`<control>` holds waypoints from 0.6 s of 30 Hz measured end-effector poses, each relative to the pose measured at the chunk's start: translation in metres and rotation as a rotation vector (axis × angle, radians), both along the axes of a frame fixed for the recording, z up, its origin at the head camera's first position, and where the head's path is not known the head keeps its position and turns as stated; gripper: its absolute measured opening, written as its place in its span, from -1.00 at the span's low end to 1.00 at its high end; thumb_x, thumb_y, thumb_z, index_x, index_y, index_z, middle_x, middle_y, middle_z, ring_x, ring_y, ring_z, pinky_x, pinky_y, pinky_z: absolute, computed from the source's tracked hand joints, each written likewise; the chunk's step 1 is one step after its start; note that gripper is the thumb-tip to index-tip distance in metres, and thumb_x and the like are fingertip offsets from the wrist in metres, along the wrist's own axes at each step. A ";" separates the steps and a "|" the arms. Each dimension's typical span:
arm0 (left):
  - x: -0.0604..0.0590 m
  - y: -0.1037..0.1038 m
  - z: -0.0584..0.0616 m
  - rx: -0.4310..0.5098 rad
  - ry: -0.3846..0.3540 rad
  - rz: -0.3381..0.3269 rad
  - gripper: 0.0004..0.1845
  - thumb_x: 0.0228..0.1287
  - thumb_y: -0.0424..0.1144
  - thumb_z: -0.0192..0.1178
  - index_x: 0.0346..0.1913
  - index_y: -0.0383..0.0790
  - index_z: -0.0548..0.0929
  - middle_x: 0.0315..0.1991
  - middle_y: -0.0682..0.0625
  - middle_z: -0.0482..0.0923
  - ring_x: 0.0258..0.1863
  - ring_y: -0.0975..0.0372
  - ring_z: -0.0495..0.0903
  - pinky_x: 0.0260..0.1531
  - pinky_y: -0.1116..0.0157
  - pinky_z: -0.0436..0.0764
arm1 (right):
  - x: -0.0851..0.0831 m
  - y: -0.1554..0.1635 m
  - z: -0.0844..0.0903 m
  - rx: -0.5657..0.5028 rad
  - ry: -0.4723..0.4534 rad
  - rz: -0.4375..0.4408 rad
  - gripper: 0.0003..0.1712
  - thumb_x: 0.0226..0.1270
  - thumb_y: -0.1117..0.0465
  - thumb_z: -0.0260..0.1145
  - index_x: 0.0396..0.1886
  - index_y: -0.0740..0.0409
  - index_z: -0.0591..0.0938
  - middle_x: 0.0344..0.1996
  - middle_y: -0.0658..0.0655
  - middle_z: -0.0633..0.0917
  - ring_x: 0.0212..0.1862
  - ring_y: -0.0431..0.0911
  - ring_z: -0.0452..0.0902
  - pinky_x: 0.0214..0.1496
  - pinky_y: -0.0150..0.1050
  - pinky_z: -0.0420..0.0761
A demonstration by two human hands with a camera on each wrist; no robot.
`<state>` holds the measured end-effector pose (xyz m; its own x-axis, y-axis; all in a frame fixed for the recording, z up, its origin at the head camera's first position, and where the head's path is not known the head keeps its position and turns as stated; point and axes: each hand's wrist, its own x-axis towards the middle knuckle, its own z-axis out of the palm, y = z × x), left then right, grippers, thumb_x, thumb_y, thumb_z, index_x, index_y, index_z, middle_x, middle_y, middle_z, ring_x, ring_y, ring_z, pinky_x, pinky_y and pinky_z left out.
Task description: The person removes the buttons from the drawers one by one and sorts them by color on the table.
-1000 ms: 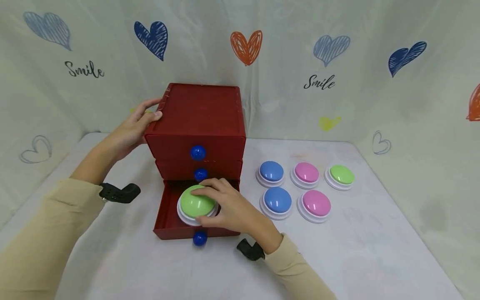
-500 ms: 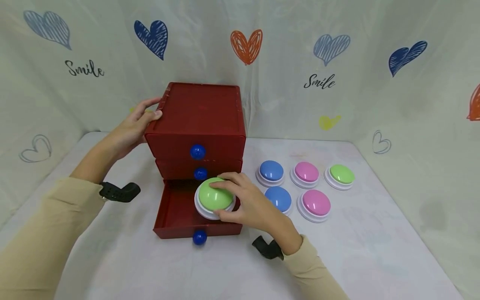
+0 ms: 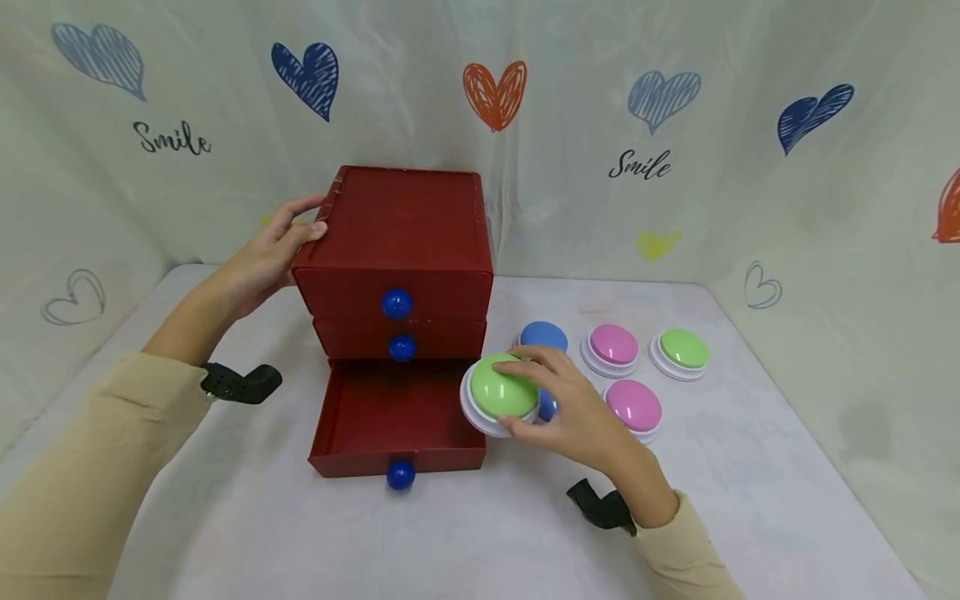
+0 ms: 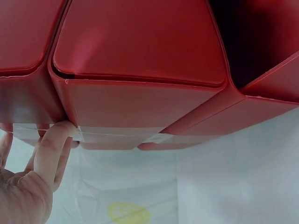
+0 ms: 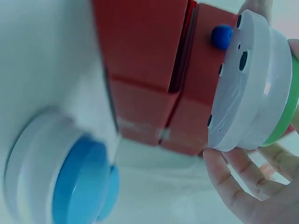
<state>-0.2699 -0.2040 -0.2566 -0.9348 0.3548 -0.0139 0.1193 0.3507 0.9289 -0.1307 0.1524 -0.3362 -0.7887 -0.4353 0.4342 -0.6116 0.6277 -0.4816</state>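
Green button [image 3: 504, 392] gripped by right hand [image 3: 577, 412], lifted beside drawer [image 3: 397, 417].

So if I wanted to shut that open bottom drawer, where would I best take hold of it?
Probably by the round blue knob on the front of the bottom drawer, coming from the front. The knob juts out toward you, the drawer looks empty, and the left hand holds the red chest.
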 end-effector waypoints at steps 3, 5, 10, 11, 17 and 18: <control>0.000 0.000 0.000 -0.001 0.000 -0.001 -0.36 0.40 0.16 -0.22 0.44 0.23 -0.16 0.36 -0.10 0.09 -0.05 0.40 0.47 -0.13 0.33 0.48 | 0.004 0.014 -0.001 -0.017 0.007 -0.039 -0.41 -0.04 0.12 0.47 0.09 -0.08 0.56 0.14 0.02 0.47 0.21 -0.08 0.32 0.06 -0.10 0.54; 0.000 0.000 0.000 -0.002 0.001 0.000 -0.36 0.39 0.16 -0.22 0.44 0.23 -0.15 0.36 -0.10 0.09 -0.05 0.40 0.47 -0.13 0.33 0.48 | 0.006 0.023 -0.001 -0.014 0.004 -0.073 -0.41 -0.04 0.14 0.47 0.08 -0.07 0.57 0.13 0.02 0.47 0.21 -0.07 0.33 0.05 -0.08 0.54; -0.002 0.000 0.000 0.004 0.000 -0.003 -0.36 0.40 0.16 -0.22 0.44 0.22 -0.15 0.34 -0.10 0.11 -0.08 0.42 0.49 -0.16 0.35 0.49 | 0.009 0.045 -0.005 0.019 0.019 -0.168 -0.41 -0.07 0.14 0.49 0.06 -0.06 0.57 0.11 0.03 0.48 0.17 -0.05 0.37 0.06 -0.07 0.53; -0.001 0.000 0.000 0.006 -0.001 -0.004 -0.36 0.40 0.16 -0.22 0.44 0.22 -0.15 0.34 -0.10 0.11 -0.09 0.42 0.49 -0.16 0.35 0.50 | 0.010 0.049 -0.006 0.023 0.027 -0.182 -0.40 -0.08 0.15 0.50 0.06 -0.06 0.57 0.11 0.03 0.48 0.17 -0.05 0.38 0.08 -0.13 0.53; -0.002 0.000 0.000 0.004 -0.002 -0.008 -0.37 0.40 0.16 -0.22 0.44 0.22 -0.15 0.34 -0.10 0.11 -0.09 0.42 0.50 -0.17 0.36 0.51 | 0.014 0.071 -0.011 0.049 0.046 -0.255 -0.36 -0.10 0.19 0.51 0.09 -0.04 0.57 0.11 0.06 0.48 0.16 -0.03 0.39 0.13 -0.39 0.42; -0.002 0.000 0.001 0.003 -0.002 -0.008 -0.37 0.40 0.16 -0.22 0.44 0.23 -0.15 0.34 -0.10 0.11 -0.09 0.42 0.49 -0.17 0.36 0.50 | 0.014 0.074 -0.012 0.052 0.042 -0.267 -0.36 -0.10 0.19 0.51 0.09 -0.04 0.56 0.11 0.06 0.48 0.16 -0.02 0.39 0.13 -0.32 0.45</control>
